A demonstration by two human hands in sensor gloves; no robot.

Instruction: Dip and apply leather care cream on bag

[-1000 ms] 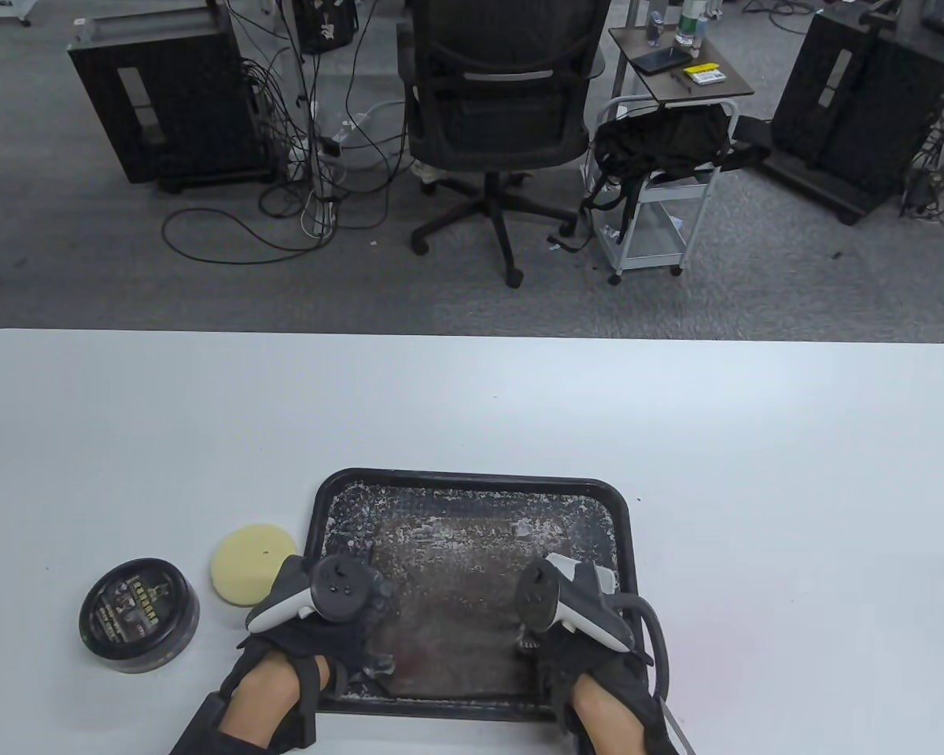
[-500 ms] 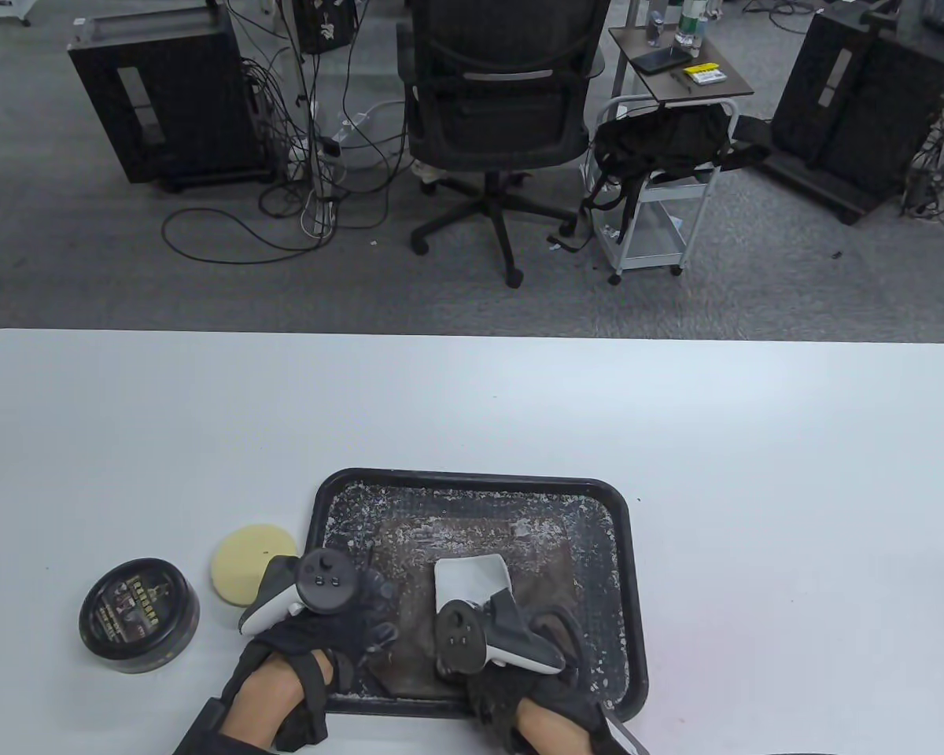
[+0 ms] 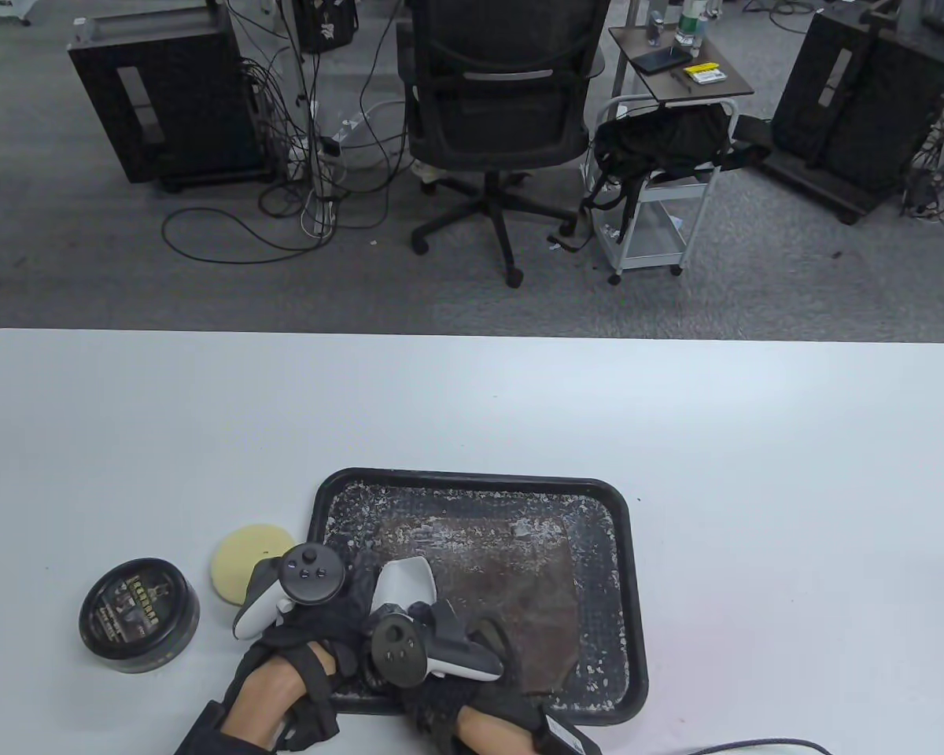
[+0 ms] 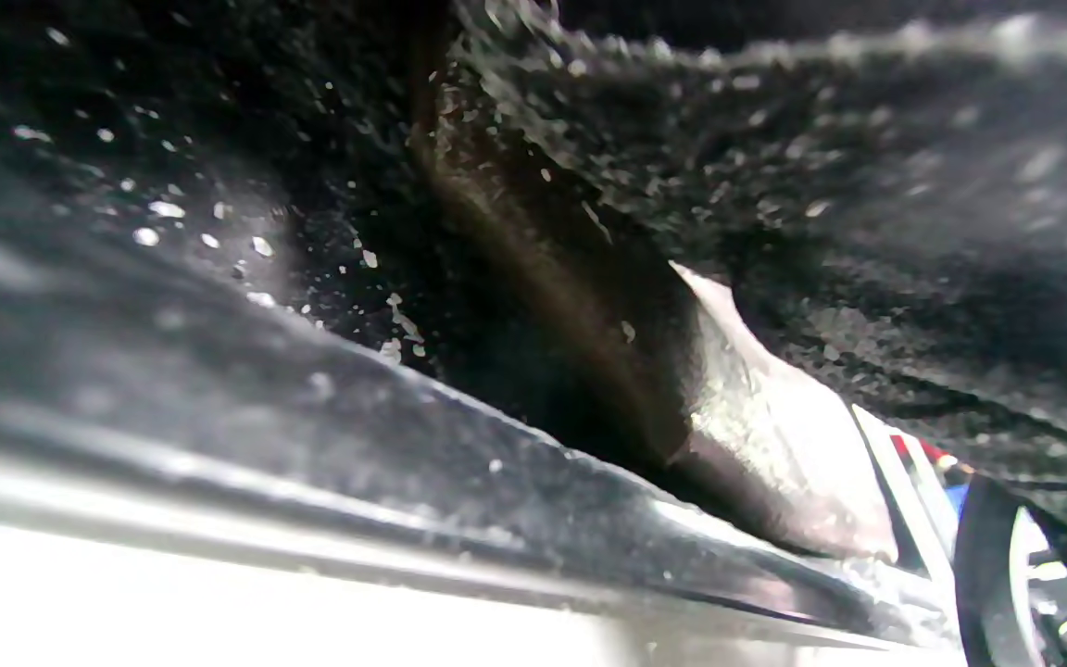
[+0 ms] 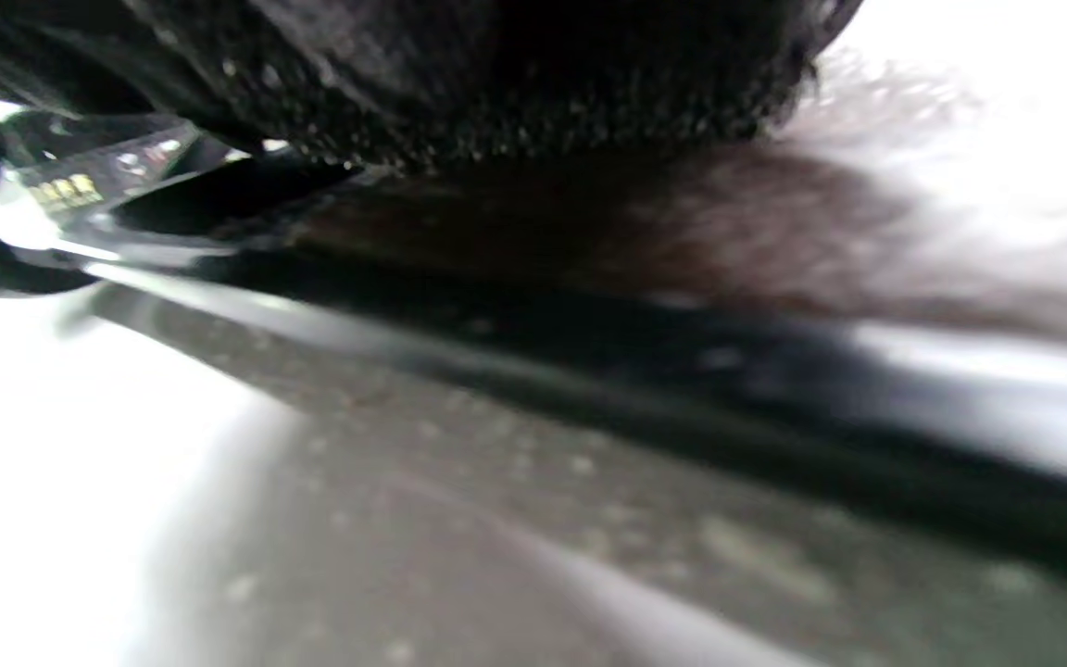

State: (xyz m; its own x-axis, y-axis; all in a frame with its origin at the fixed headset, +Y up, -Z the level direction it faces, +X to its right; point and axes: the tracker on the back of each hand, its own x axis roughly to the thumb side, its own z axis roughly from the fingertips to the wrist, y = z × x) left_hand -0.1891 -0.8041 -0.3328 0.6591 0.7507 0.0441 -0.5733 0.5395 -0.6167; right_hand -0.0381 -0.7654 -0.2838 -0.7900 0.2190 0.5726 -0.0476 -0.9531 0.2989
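A flat brown leather bag (image 3: 511, 566), flecked with white flakes, lies in a black tray (image 3: 472, 476). My left hand (image 3: 338, 621) sits at the tray's near-left corner, and my right hand (image 3: 472, 637) is close beside it over the bag's near edge. Both seem to grip the bag, though the trackers hide the fingers. The left wrist view shows a leather edge (image 4: 589, 306) raised above the tray rim (image 4: 311, 408). In the right wrist view my gloved fingers (image 5: 496, 83) press down on blurred brown leather (image 5: 682, 222). A closed black cream tin (image 3: 139, 616) and a round yellow sponge pad (image 3: 240, 558) lie to the left of the tray.
The tray sits near the white table's front edge (image 3: 676, 731). Beyond the far edge are an office chair (image 3: 497, 102), a white cart (image 3: 661, 189) and floor cables. A white cable (image 3: 755, 743) lies at the near right.
My right hand has swept from the tray's near-right corner leftward to sit against my left hand. The bag's near-right part has come with it, baring tray floor there. My left hand barely moved.
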